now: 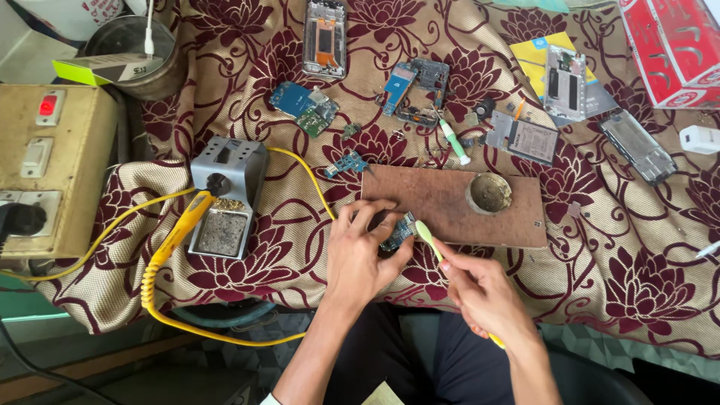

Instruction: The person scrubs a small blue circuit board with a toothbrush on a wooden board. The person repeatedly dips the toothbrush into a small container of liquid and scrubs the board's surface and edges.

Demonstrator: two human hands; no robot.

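Circuit board [398, 232] is pinched by left hand [358, 251]; right hand [484, 296] holds green brush [427, 238] (keep strokes light, board steady).

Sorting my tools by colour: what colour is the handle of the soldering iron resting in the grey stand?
Yellow, with a matching yellow cord; the soldering iron shows clearly in the head view.

A table covered by a beige cloth with dark red flowers [622, 285] carries a brown board [450, 202] at centre, a grey soldering stand [229, 195] at left, and phone parts [525, 139] along the top.
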